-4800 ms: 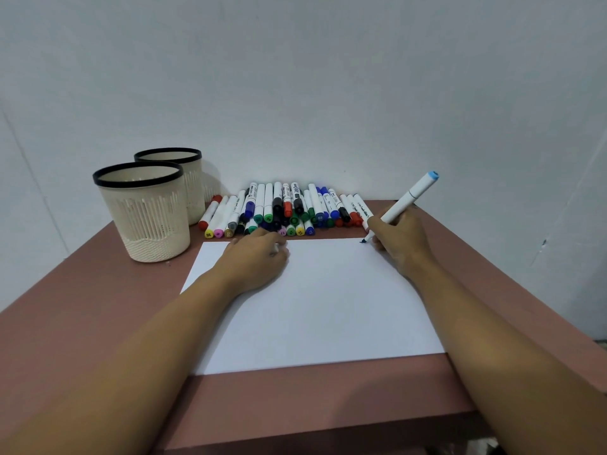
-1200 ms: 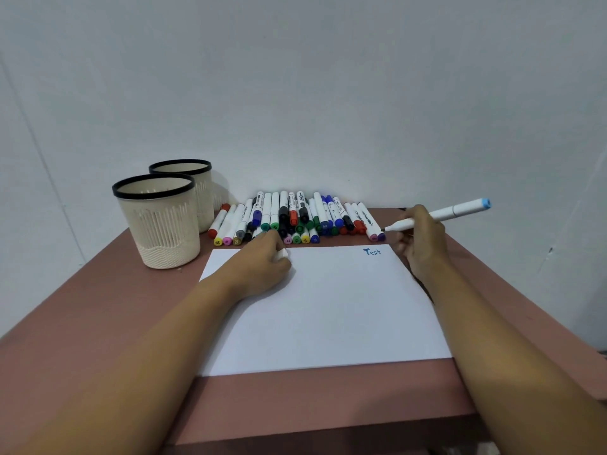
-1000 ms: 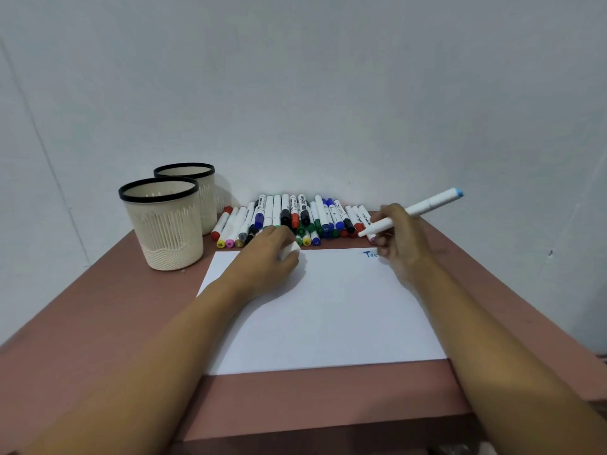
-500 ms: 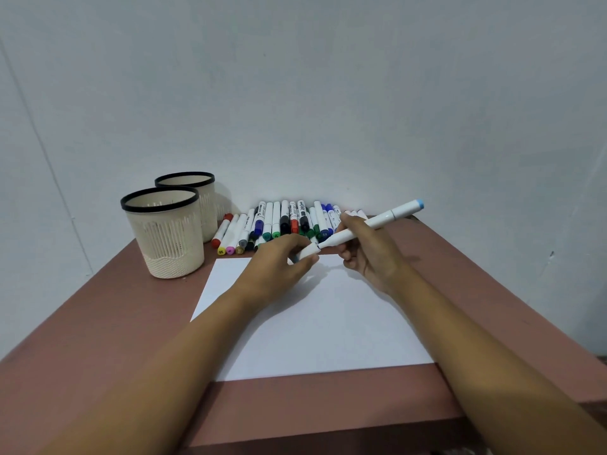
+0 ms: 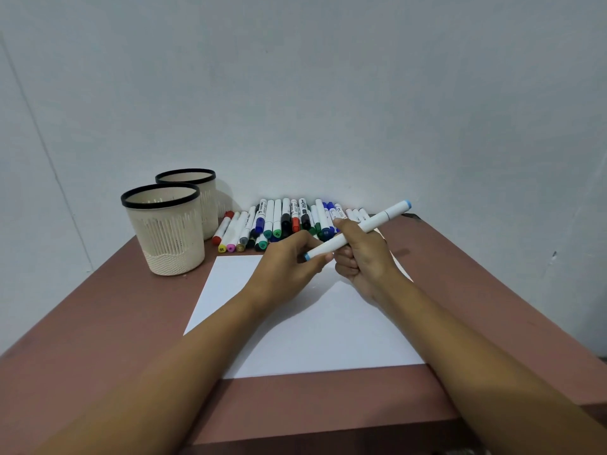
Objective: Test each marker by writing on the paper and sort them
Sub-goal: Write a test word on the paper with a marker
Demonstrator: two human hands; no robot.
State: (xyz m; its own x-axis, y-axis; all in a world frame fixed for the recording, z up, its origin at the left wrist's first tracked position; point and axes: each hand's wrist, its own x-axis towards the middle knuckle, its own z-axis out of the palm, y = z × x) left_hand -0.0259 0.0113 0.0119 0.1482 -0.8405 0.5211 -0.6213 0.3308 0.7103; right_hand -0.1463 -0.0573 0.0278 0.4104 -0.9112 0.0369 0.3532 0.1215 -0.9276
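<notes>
Head view, my right hand curled round white blue-capped marker, my left hand pinching its near cap, above paper.

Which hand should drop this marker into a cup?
Probably left: the left hand pinches the marker at its near end, and both cups stand on its side; the right hand would cross over.

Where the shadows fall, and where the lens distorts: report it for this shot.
Head view: soft, even light, no glare. Head view: pale shadows of the left hand and right hand, both holding the marker, lie on the paper beneath them. Head view: the wide lens splays the table edges and tilts the wall seam at left.
</notes>
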